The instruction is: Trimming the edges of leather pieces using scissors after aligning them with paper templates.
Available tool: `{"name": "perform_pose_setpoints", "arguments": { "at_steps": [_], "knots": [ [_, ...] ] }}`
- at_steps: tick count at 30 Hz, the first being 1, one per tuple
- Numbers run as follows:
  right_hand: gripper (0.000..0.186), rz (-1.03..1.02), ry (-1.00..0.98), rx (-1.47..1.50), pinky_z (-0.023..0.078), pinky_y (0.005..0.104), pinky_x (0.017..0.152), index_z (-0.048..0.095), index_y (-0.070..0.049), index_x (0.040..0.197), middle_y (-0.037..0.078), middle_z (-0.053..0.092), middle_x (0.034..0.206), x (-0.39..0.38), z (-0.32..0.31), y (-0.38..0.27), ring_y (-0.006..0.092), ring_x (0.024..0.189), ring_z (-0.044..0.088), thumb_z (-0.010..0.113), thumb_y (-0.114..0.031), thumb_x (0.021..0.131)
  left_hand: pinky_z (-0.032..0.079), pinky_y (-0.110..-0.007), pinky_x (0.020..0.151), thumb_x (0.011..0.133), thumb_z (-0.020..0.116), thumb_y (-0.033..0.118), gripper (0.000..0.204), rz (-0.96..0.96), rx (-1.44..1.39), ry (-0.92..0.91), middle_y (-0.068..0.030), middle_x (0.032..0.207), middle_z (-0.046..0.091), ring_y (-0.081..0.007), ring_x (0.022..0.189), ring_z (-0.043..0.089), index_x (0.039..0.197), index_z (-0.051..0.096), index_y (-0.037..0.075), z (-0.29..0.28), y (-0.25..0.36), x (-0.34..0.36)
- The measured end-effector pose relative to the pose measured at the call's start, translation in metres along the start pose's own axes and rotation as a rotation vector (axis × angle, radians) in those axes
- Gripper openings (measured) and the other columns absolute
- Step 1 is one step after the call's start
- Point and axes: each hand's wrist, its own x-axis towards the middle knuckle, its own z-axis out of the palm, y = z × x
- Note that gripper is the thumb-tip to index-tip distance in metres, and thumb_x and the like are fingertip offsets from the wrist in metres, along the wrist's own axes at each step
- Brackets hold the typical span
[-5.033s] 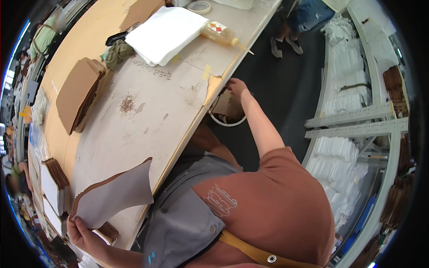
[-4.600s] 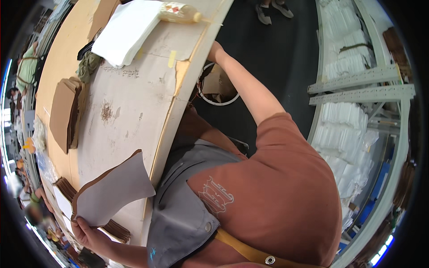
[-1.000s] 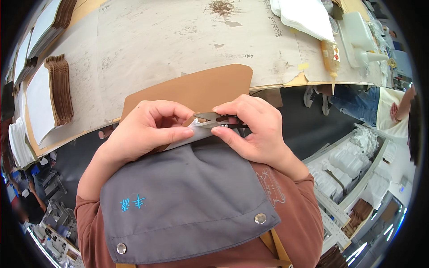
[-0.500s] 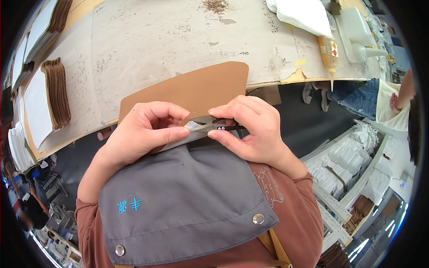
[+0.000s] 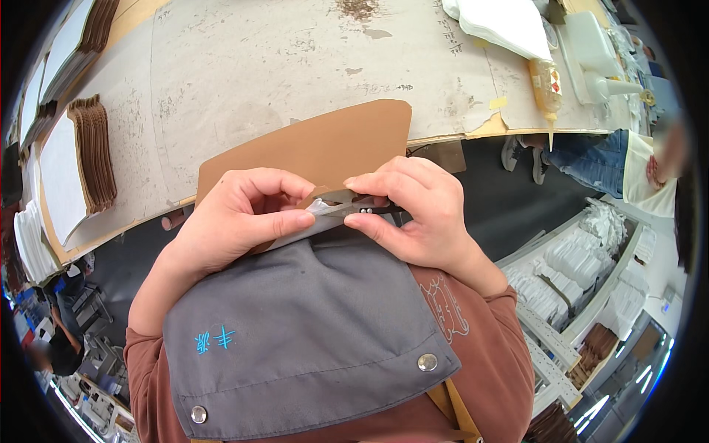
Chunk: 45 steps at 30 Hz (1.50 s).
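Note:
A brown leather-like panel (image 5: 317, 144) with a pale underside stands before my lap, its far part leaning against the table edge. My left hand (image 5: 238, 214) pinches its near edge between thumb and fingers. Small thread snips (image 5: 378, 210) with a dark handle and metal blades are in my right hand (image 5: 425, 210), squeezed between thumb and fingers. Their blades point left, along the folded edge beside my left thumb tip. A whitish scrap or lining (image 5: 318, 206) shows at that spot; exactly what lies between the blades is too small to tell.
The worn, paper-covered table (image 5: 244, 66) spans the far side. Stacks of brown-edged pieces (image 5: 92, 155) lie at its left. A bottle of amber liquid (image 5: 546, 88) and white sheets (image 5: 502, 26) are at the right. A trolley of wrapped white bundles (image 5: 565, 269) stands lower right; a person in jeans (image 5: 587, 162) is beyond.
My hands and the panel have hardly moved. The snips' blades have shifted slightly at the panel's edge.

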Motion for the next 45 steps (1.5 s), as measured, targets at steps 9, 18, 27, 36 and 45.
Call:
{"name": "perform_pose_setpoints", "arguments": {
  "at_steps": [9, 18, 27, 36, 45],
  "knots": [
    [0.025, 0.038, 0.043, 0.015, 0.048, 0.0303, 0.057, 0.074, -0.012, 0.093, -0.001, 0.068, 0.081, 0.0, 0.006, 0.002, 0.0185, 0.066, 0.062, 0.086, -0.024, 0.076, 0.038, -0.018, 0.057, 0.09, 0.074, 0.002, 0.018, -0.034, -0.009, 0.009, 0.0015, 0.087, 0.066, -0.0015, 0.072, 0.056, 0.107, 0.07, -0.001, 0.001, 0.004, 0.002],
    [0.03, 0.0, 0.041, 0.024, 0.047, 0.029, 0.058, 0.074, -0.005, 0.095, 0.005, 0.068, 0.076, 0.003, 0.006, 0.002, 0.0178, 0.063, 0.062, 0.089, -0.017, 0.072, 0.045, -0.017, 0.065, 0.093, 0.073, 0.003, 0.019, 0.008, -0.017, -0.014, 0.0028, 0.09, 0.068, -0.0001, 0.078, 0.057, 0.112, 0.071, 0.0, -0.005, -0.008, 0.005],
    [0.025, -0.001, 0.076, 0.07, 0.049, 0.0297, 0.061, 0.072, -0.004, 0.092, 0.005, 0.07, 0.079, -0.001, 0.009, 0.008, 0.0198, 0.066, 0.064, 0.087, -0.016, 0.075, 0.045, -0.017, 0.066, 0.092, 0.073, 0.003, 0.019, 0.015, -0.015, -0.019, 0.0033, 0.091, 0.067, -0.0005, 0.079, 0.057, 0.111, 0.071, 0.0, -0.006, -0.01, 0.005],
    [0.029, 0.086, 0.162, 0.103, 0.052, 0.0275, 0.061, 0.073, -0.008, 0.099, 0.002, 0.067, 0.08, -0.002, 0.005, 0.009, 0.0158, 0.066, 0.065, 0.087, -0.019, 0.076, 0.049, -0.022, 0.081, 0.094, 0.07, 0.002, 0.018, 0.062, -0.029, -0.016, -0.0001, 0.102, 0.068, -0.0055, 0.092, 0.061, 0.111, 0.071, -0.002, -0.005, -0.009, 0.007],
    [0.036, 0.356, 0.178, 0.564, 0.048, 0.0212, 0.073, 0.067, -0.003, 0.115, 0.001, 0.066, 0.104, -0.011, 0.002, 0.007, 0.0056, 0.087, 0.06, 0.083, -0.012, 0.085, 0.048, -0.023, 0.085, 0.095, 0.07, 0.005, 0.015, 0.104, 0.038, 0.009, -0.0002, 0.105, 0.067, -0.0073, 0.095, 0.061, 0.108, 0.071, -0.002, -0.001, -0.004, 0.007]
  ]
}}
